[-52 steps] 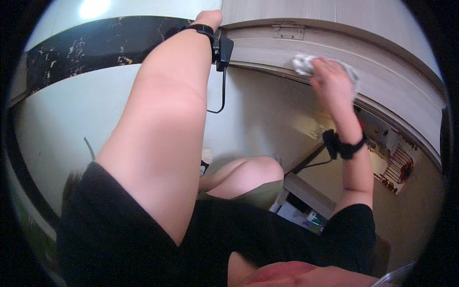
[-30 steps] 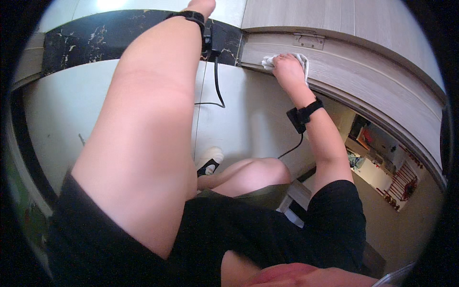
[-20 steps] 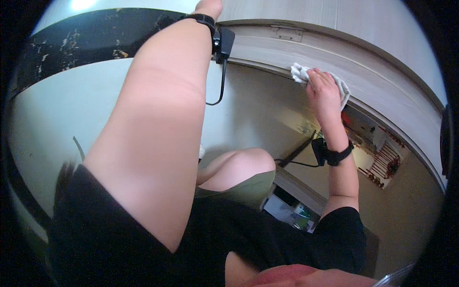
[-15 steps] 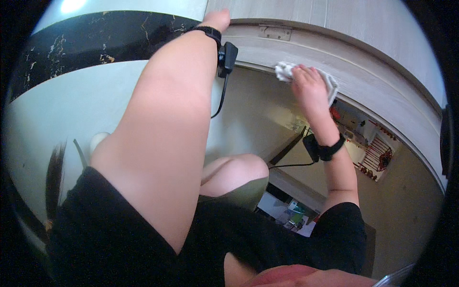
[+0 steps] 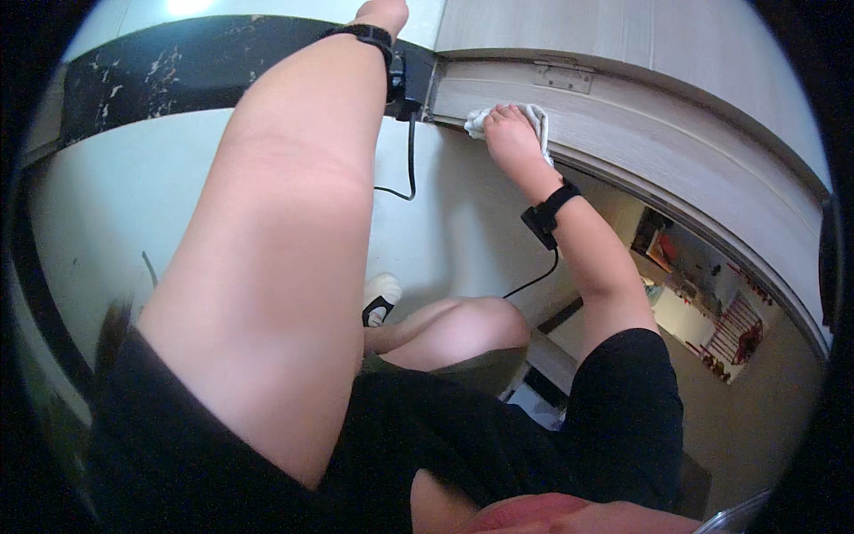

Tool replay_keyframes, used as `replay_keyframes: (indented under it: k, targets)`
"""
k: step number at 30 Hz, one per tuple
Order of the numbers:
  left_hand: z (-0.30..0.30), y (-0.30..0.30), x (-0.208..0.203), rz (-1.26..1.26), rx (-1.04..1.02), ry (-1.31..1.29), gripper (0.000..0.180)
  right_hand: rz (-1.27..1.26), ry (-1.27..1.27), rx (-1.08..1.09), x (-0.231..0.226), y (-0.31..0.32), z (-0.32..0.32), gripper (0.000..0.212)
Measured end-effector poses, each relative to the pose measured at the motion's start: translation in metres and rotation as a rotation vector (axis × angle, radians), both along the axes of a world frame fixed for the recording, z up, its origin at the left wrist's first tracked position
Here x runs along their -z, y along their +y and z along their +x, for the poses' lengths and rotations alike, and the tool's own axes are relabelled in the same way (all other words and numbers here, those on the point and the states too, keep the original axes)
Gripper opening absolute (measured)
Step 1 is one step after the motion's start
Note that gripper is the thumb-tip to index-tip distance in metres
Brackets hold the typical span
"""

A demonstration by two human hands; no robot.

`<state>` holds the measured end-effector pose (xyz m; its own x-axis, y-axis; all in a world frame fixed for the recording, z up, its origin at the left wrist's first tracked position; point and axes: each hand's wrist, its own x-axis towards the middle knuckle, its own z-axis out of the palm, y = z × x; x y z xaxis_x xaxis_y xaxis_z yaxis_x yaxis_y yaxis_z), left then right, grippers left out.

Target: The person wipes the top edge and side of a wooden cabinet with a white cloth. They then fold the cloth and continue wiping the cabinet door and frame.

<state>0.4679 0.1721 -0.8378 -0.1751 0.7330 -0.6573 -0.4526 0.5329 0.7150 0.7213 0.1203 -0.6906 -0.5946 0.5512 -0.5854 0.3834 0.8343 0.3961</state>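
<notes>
A crumpled white cloth [image 5: 539,117] is under my right hand [image 5: 516,142], whose fingers press it against the pale wood-grain door frame [image 5: 485,86]. The cloth bulges out on both sides of the fingers, close to the frame's left end. Above the hand, a metal hinge [image 5: 563,78] is set into the frame. My left arm reaches up to the top edge, where my left hand [image 5: 384,12] is close to the wall; its fingers are cut off or hidden. Both wrists wear black straps with a small cabled device.
A pale wood-grain door panel [image 5: 614,31] rises above the frame. To the left runs a black marbled band [image 5: 169,67] along the white wall or floor edge. My bent knee [image 5: 480,325] and a shoe [image 5: 382,294] are below. Red items stand on racks [image 5: 734,329] through the doorway.
My right hand has slid left along the frame with the cloth, toward the corner. The view has shifted slightly, and my shoe now shows beside the knee. My left hand stays near the top.
</notes>
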Motion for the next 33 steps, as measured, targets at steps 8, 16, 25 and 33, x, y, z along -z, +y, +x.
replay_keyframes:
  k: [8, 16, 25, 33]
  targets:
    - [-0.025, -0.001, 0.029, 0.094, 0.064, 0.266, 0.045, -0.07, -0.025, -0.011, 0.082, 0.004, -0.019, 0.021]
    - [0.004, 0.01, -0.008, -0.02, 0.155, 0.319, 0.038, 0.035, 0.081, -0.037, 0.103, 0.004, 0.017, 0.024]
    - [0.057, 0.032, -0.007, -0.104, 0.101, 0.006, 0.046, 0.072, 0.272, 0.174, -0.123, 0.012, -0.023, 0.035]
    - [0.112, 0.04, 0.035, -0.108, 0.135, 0.046, 0.04, 0.084, 0.232, -0.073, -0.081, 0.01, -0.018, 0.017]
